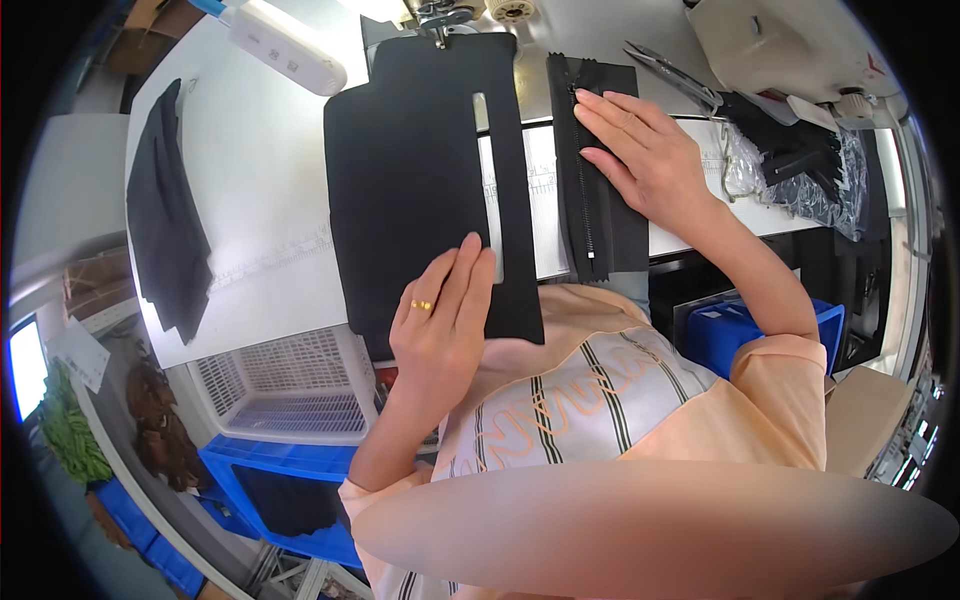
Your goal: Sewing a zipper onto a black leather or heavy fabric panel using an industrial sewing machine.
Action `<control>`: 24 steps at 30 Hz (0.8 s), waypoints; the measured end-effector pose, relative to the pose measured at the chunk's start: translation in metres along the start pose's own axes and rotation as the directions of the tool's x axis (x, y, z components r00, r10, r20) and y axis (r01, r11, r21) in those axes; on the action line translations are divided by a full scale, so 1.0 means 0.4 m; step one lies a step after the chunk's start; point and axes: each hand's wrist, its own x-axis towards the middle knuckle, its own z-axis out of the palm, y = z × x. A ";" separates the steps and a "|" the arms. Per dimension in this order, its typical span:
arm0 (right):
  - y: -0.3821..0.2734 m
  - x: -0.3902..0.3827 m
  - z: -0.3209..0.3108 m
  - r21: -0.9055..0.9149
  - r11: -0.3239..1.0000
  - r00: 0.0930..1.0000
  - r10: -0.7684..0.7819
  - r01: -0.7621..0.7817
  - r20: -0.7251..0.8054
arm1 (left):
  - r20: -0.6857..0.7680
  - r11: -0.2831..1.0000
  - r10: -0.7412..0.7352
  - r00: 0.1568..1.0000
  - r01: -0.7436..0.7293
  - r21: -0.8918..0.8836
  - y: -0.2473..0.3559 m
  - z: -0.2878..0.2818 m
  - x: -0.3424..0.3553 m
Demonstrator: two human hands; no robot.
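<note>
Under the sewing machine's presser foot [438,36] lies the far edge of a black fabric panel [400,190] with a long narrow slot cut in its right side. My left hand [445,320], a gold-coloured ring on one finger, rests flat on the panel's near part, fingertips beside the slot's lower end. To the right, a black zipper [583,200] lies lengthwise on a black fabric strip [625,235]. My right hand [645,150] lies over both with fingers stretched out and thumb apart, fingertips at the zipper's upper part. It hides part of the strip.
Tweezers [680,78] lie beyond my right hand, near several black zippers [790,140] with clear plastic [850,190]. A folded dark fabric piece [170,220] lies on the white table [260,180] at left. Below are a white basket [290,385] and blue crates [225,450].
</note>
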 end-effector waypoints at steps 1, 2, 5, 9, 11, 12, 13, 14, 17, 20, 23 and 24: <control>0.000 -0.002 0.001 -0.008 1.000 1.000 -0.002 0.002 0.000 | -0.029 1.000 0.005 1.000 -0.004 0.007 0.000 0.016 0.008; 0.000 -0.003 0.001 -0.014 1.000 1.000 -0.004 0.004 0.000 | -0.029 1.000 0.006 1.000 -0.006 0.005 0.002 0.024 0.014; -0.002 -0.005 -0.001 -0.026 1.000 1.000 -0.009 0.009 -0.003 | -0.038 1.000 0.003 0.999 -0.001 0.031 0.008 0.036 0.026; 0.002 -0.009 -0.001 -0.025 1.000 1.000 -0.009 0.009 -0.004 | -0.058 0.999 -0.003 0.998 0.005 0.039 0.002 0.049 0.034; 0.001 -0.008 -0.001 -0.027 1.000 1.000 -0.008 0.008 -0.005 | -0.064 0.999 -0.004 0.998 0.006 0.035 -0.004 0.051 0.036; 0.002 -0.008 0.000 -0.027 1.000 1.000 -0.004 0.004 -0.005 | -0.073 1.000 0.001 0.997 0.001 0.029 -0.007 0.051 0.037; 0.003 -0.008 0.000 -0.021 1.000 1.000 -0.005 0.005 -0.005 | -0.083 1.000 0.006 0.997 -0.004 0.023 -0.009 0.051 0.039; 0.004 -0.009 0.000 -0.015 1.000 1.000 -0.005 0.005 -0.005 | -0.080 1.000 0.010 0.997 -0.008 0.022 -0.008 0.050 0.037; 0.002 -0.007 -0.004 -0.012 1.000 1.000 0.001 -0.001 -0.003 | -0.039 0.992 -0.090 0.995 0.086 -0.089 -0.002 0.034 0.024; 0.000 -0.006 -0.001 -0.007 1.000 1.000 0.001 -0.001 0.002 | 0.040 0.970 -0.087 0.995 0.094 -0.226 -0.015 0.008 0.020; -0.020 0.015 0.016 0.022 1.000 1.000 -0.017 0.017 -0.001 | 0.125 0.935 -0.045 0.991 0.086 -0.343 -0.038 -0.050 0.046; -0.032 0.022 0.028 0.022 1.000 1.000 -0.016 0.016 -0.014 | 0.131 0.933 -0.042 0.990 0.086 -0.350 -0.045 -0.070 0.060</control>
